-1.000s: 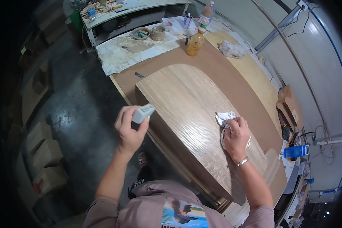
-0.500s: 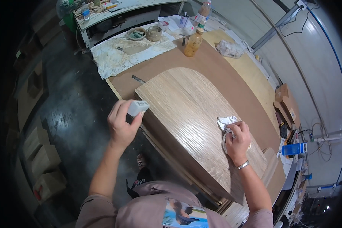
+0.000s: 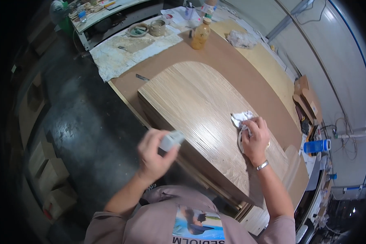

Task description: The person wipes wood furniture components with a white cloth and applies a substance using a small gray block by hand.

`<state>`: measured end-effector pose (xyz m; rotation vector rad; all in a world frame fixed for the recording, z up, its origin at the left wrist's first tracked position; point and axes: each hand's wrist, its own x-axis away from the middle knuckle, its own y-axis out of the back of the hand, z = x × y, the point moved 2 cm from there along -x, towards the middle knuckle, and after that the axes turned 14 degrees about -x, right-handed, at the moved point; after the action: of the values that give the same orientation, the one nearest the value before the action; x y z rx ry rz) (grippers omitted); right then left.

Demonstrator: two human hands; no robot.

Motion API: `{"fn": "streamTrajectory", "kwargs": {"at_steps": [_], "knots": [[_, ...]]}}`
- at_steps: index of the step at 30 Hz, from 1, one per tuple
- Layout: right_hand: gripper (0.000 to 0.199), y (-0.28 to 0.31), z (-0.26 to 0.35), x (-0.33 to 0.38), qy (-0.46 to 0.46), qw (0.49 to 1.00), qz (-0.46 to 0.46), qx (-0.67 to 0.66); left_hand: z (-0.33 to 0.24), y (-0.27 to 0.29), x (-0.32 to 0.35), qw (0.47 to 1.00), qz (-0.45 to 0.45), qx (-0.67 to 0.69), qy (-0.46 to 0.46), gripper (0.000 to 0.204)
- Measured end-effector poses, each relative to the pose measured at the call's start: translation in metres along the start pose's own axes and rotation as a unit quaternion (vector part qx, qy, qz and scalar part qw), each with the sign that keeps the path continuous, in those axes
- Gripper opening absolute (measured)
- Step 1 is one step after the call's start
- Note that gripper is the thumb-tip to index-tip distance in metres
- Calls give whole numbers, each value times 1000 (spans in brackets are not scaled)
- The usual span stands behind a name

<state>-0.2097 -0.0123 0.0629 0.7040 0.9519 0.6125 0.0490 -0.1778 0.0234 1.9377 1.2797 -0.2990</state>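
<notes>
Two hands work at the rounded pale oak panel point(image 3: 199, 105): left hand point(image 3: 152, 156) clutches a small grey block point(image 3: 171, 140), right hand point(image 3: 254, 138) presses a crumpled white rag point(image 3: 240, 118) onto it.

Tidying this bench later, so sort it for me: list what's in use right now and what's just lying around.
In use:
left hand gripping a small grey block
right hand pressing a white rag
rounded wooden panel

Lying about:
amber bottle
crumpled cloth
blue canister
round tins
</notes>
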Motion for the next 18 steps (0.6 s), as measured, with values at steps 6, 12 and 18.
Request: {"fn": "streamTrajectory", "kwargs": {"at_steps": [6,12,18], "knots": [[20,3,-8,2,9,1000,-6,-3,33,10,-35,994,-52,-39,83,19],[20,0,-7,7,5,1000,0,-14,-36,-21,40,998,49,29,-29,33],[15,25,-27,26,53,998,17,-28,-58,-32,42,999,38,15,19,28]]}}
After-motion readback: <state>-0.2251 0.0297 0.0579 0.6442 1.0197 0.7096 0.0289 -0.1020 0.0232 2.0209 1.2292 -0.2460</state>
